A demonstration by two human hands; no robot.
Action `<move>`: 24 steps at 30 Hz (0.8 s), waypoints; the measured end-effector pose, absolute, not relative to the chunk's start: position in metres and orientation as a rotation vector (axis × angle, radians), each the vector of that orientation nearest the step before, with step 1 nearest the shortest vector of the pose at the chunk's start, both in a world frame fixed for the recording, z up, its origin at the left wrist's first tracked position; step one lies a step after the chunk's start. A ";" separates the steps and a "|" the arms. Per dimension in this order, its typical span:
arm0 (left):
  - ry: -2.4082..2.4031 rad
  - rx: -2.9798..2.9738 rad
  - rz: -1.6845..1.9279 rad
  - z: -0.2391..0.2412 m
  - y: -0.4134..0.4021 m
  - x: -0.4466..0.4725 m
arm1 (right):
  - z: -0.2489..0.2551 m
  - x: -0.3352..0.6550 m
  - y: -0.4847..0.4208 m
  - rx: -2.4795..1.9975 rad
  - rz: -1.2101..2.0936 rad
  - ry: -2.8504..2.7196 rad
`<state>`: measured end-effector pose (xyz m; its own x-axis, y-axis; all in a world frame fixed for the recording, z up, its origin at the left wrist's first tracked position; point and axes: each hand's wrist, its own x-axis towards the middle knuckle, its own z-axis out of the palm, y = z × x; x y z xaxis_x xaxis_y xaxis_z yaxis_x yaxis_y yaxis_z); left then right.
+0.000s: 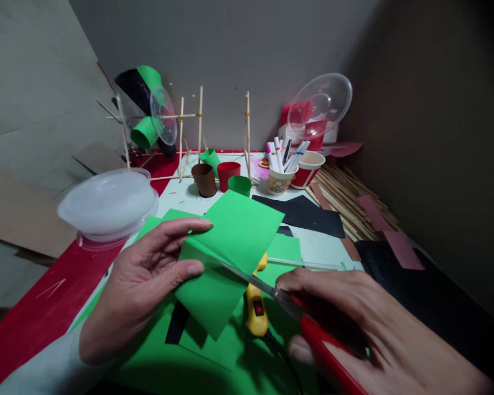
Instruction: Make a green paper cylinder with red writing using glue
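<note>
My left hand (144, 280) pinches the left edge of a green paper sheet (242, 230) between fingers and thumb, holding it up above the table. In my right hand (354, 312) is a pair of scissors (313, 323) with red handles, its blades lying across the green paper along a line partway through it. Below the paper lies a yellow hot glue gun (256, 312) with a red switch and a black cord, partly hidden by the sheet. More green paper (148, 356) covers the table under my hands, with a small black strip (176, 323) on it.
Rolled paper cups in brown (203, 180), red (229, 174) and green stand behind. Further back are a stick frame (200, 126), a cup of markers (282, 178) and a paper cup (308, 170). Plastic lids (109, 203) lie left; black paper (313, 216) and wooden sticks (349, 195) lie right.
</note>
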<state>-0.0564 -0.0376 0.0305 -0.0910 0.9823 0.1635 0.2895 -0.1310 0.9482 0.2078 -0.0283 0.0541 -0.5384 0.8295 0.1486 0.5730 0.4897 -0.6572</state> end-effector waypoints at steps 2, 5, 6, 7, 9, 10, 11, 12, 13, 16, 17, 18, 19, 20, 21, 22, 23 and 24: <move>1.433 1.495 1.267 0.030 -0.038 -0.056 | 0.053 0.208 -0.028 -1.142 0.755 -2.294; 1.428 1.508 1.277 0.029 -0.039 -0.056 | 0.050 0.208 -0.028 -1.137 0.727 -2.297; 1.428 1.514 1.277 0.029 -0.040 -0.057 | 0.049 0.209 -0.029 -1.136 0.712 -2.300; 1.425 1.519 1.274 0.029 -0.040 -0.057 | 0.048 0.209 -0.029 -1.134 0.697 -2.306; 1.419 1.516 1.271 0.029 -0.042 -0.057 | 0.046 0.210 -0.029 -1.136 0.667 -2.332; 1.414 1.513 1.268 0.029 -0.042 -0.057 | 0.045 0.211 -0.029 -1.138 0.652 -2.343; 1.411 1.511 1.268 0.029 -0.042 -0.057 | 0.045 0.211 -0.029 -1.141 0.638 -2.350; 1.409 1.510 1.264 0.030 -0.041 -0.057 | 0.044 0.211 -0.029 -1.144 0.625 -2.352; 1.406 1.516 1.260 0.030 -0.041 -0.056 | 0.044 0.211 -0.028 -1.145 0.618 -2.352; 1.418 1.550 1.235 0.030 -0.039 -0.056 | 0.045 0.211 -0.026 -1.141 0.648 -2.345; 1.424 1.563 1.228 0.029 -0.038 -0.056 | 0.046 0.211 -0.024 -1.138 0.673 -2.348; 1.429 1.571 1.219 0.029 -0.038 -0.056 | 0.047 0.210 -0.023 -1.130 0.702 -2.355; 1.428 1.581 1.217 0.029 -0.038 -0.056 | 0.047 0.210 -0.022 -1.118 0.733 -2.366; 1.427 1.581 1.212 0.029 -0.038 -0.055 | 0.048 0.210 -0.021 -1.103 0.758 -2.379; 1.421 1.581 1.211 0.029 -0.039 -0.055 | 0.048 0.210 -0.021 -1.092 0.773 -2.388; 1.415 1.578 1.208 0.029 -0.039 -0.055 | 0.048 0.210 -0.021 -1.086 0.777 -2.393; 1.409 1.572 1.203 0.029 -0.039 -0.054 | 0.048 0.209 -0.020 -1.089 0.774 -2.393; 1.402 1.565 1.203 0.029 -0.040 -0.053 | 0.048 0.209 -0.020 -1.094 0.770 -2.393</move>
